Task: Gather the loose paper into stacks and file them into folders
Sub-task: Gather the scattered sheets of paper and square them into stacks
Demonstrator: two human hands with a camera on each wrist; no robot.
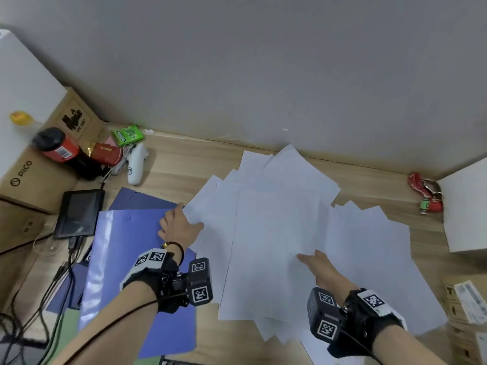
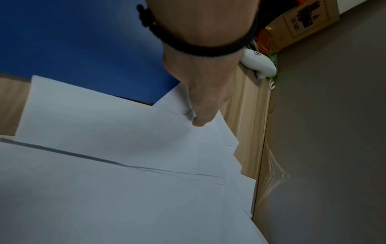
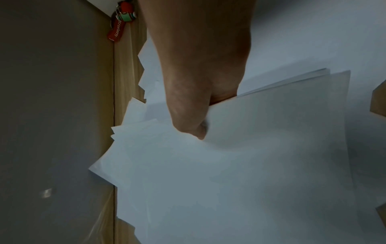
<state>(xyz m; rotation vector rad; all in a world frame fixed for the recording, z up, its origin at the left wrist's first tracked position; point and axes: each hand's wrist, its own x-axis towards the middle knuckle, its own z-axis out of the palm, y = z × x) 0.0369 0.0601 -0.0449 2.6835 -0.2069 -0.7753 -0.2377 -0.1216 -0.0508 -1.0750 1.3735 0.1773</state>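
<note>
Head view shows the paper (image 1: 274,233) fanned loose across the desk (image 1: 184,164), with the folders (image 1: 131,259) lying shut just left of it. I have my left hand (image 1: 179,225) pinching the far-left corner of the sheets, I judge to pull that side inward. My right hand (image 1: 320,267) grips a sheaf, thumb on top, fingers hidden beneath, likely to square the pile before filing.

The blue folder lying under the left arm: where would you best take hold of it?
Probably the blue folder is best gripped at its far left edge, coming from the left. That edge lies bare on the desk, while the left hand and the loose paper cover its right side.
</note>
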